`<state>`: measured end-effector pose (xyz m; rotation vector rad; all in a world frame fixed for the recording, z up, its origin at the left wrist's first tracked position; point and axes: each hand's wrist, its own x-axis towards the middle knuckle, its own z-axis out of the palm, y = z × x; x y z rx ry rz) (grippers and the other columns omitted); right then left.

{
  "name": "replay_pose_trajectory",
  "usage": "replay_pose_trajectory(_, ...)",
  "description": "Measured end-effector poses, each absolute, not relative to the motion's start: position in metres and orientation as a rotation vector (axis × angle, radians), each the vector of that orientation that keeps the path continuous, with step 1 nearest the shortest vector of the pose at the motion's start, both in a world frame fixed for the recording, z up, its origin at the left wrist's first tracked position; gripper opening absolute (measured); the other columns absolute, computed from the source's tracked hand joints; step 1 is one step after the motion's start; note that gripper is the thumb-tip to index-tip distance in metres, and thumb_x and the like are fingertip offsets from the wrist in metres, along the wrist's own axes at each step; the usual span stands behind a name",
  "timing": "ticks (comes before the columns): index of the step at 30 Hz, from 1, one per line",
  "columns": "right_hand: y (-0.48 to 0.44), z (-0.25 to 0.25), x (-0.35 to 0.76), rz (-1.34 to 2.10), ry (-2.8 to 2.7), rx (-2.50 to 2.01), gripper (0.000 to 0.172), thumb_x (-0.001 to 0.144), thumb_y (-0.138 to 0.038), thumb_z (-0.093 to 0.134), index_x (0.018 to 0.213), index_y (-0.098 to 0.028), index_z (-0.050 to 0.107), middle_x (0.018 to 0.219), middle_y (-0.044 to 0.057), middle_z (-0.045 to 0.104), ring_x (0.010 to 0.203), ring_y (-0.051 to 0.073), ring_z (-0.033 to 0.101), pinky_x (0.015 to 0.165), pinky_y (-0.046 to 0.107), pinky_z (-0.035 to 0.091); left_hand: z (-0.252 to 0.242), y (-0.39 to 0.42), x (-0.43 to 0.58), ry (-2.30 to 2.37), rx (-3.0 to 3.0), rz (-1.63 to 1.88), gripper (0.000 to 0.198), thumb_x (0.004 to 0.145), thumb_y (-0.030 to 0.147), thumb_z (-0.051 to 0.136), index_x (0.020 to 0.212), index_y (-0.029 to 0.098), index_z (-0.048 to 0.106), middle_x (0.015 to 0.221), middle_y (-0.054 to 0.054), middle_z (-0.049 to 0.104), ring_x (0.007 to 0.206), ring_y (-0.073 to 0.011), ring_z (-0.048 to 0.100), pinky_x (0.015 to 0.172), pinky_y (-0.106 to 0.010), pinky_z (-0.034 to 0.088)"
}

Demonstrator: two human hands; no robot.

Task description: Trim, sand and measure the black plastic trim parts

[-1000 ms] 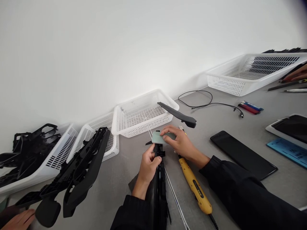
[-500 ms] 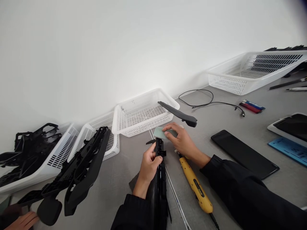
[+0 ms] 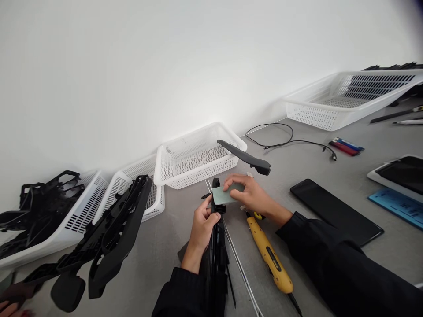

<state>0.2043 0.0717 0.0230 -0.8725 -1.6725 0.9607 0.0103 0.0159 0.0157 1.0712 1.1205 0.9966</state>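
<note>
My left hand (image 3: 201,226) is closed round a long black plastic part (image 3: 216,259) that runs toward me. Between the fingers of my right hand (image 3: 249,193) is a pale green flat piece (image 3: 220,196), which lies over the upper end of the black part. Its contact with the part is hard to make out. A yellow corded tool (image 3: 269,255) lies to the right of the black part, beside white cables (image 3: 243,273).
Behind my hands is a white basket (image 3: 198,169) with a dark curved piece (image 3: 246,156) across its corner. Black parts (image 3: 122,237) overhang baskets at the left. A black phone (image 3: 333,211) lies right. Another person's hand (image 3: 13,306) shows at lower left.
The green piece in my right hand has moved down and over the black part's upper end. The black part has shifted slightly left. The other person's hand at lower left has moved.
</note>
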Motion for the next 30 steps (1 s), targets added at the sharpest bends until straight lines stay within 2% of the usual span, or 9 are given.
replay_pose_trajectory(5,0.068,0.023,0.198,0.93,-1.717,-0.815,0.021,0.083,-0.013,0.055,0.094,-0.024,0.07,0.107,0.005,0.072,0.101,0.023,0.067,0.093,0.039,0.049,0.014,0.016,0.009,1.133,1.08,1.028,0.065,0.075,0.032,0.074,0.135,0.01,0.061,0.059,0.011,0.04,0.051,-0.0075,0.022,0.05,-0.022,0.022)
replay_pose_trajectory(11,0.078,0.015,0.203,0.792,-1.511,-1.04,0.015,0.092,-0.026,0.058,0.101,-0.023,0.071,0.111,0.008,0.07,0.111,0.027,0.066,0.101,0.043,0.047,0.016,0.016,0.01,1.108,1.139,0.938,0.082,0.077,0.029,0.072,0.153,0.008,0.05,0.061,0.01,0.042,0.053,-0.0077,0.024,0.052,-0.022,0.024)
replay_pose_trajectory(14,0.077,0.014,0.202,0.8,-1.486,-1.055,0.016,0.09,-0.025,0.057,0.099,-0.023,0.071,0.111,0.007,0.071,0.11,0.027,0.066,0.1,0.042,0.047,0.015,0.016,0.009,1.098,1.138,0.944,0.082,0.077,0.029,0.072,0.153,0.009,0.05,0.06,0.01,0.041,0.054,-0.0078,0.024,0.052,-0.022,0.024)
replay_pose_trajectory(19,0.071,0.017,0.197,0.981,-1.685,-0.843,0.021,0.079,-0.013,0.055,0.089,-0.023,0.071,0.103,0.004,0.072,0.099,0.023,0.067,0.094,0.038,0.049,0.012,0.016,0.009,1.129,1.142,0.992,0.059,0.075,0.029,0.074,0.13,0.008,0.066,0.06,0.01,0.04,0.054,-0.0071,0.022,0.051,-0.022,0.022)
replay_pose_trajectory(25,0.077,0.014,0.2,0.806,-1.489,-1.03,0.016,0.088,-0.023,0.057,0.098,-0.023,0.07,0.111,0.007,0.071,0.109,0.026,0.066,0.101,0.042,0.047,0.016,0.015,0.01,1.124,1.098,0.97,0.084,0.075,0.03,0.075,0.152,0.008,0.051,0.061,0.01,0.046,0.054,-0.0075,0.026,0.053,-0.022,0.026)
replay_pose_trajectory(27,0.077,0.014,0.2,0.811,-1.496,-1.029,0.017,0.088,-0.023,0.056,0.098,-0.022,0.069,0.11,0.007,0.071,0.108,0.025,0.066,0.1,0.042,0.047,0.016,0.015,0.01,1.126,1.091,0.98,0.084,0.075,0.03,0.074,0.153,0.007,0.05,0.06,0.01,0.046,0.054,-0.0075,0.026,0.053,-0.022,0.026)
replay_pose_trajectory(30,0.072,0.018,0.198,0.921,-1.584,-0.967,0.021,0.081,-0.018,0.054,0.093,-0.022,0.069,0.103,0.004,0.072,0.1,0.023,0.066,0.094,0.038,0.047,0.013,0.016,0.01,1.126,1.095,0.997,0.074,0.075,0.029,0.074,0.144,0.008,0.058,0.059,0.01,0.043,0.053,-0.0071,0.025,0.052,-0.021,0.024)
